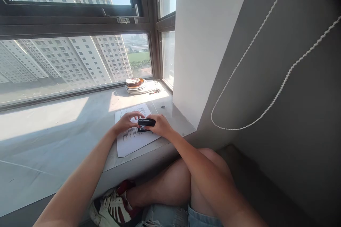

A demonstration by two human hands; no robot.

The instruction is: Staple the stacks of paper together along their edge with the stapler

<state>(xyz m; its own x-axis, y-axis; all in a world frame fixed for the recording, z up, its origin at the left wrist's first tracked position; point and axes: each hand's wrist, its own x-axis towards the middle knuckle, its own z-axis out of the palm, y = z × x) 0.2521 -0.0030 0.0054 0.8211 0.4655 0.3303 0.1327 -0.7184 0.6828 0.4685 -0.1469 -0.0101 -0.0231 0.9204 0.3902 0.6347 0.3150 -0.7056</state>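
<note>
A black stapler (146, 123) rests over printed white paper sheets (133, 138) on the grey windowsill (53, 138). My right hand (159, 126) is wrapped round the stapler's right end. My left hand (127, 121) lies on the paper with its fingers curled, the fingertips touching the stapler's left end. Both forearms reach in from the lower edge of the view.
A stack of plates (135, 85) stands at the sill's far corner by the window, with a small dark item (155, 92) beside it. A tiny dark object (162, 106) lies near the white wall. A bead cord (266, 78) hangs on the grey wall at right. My knees and a shoe (114, 209) are below.
</note>
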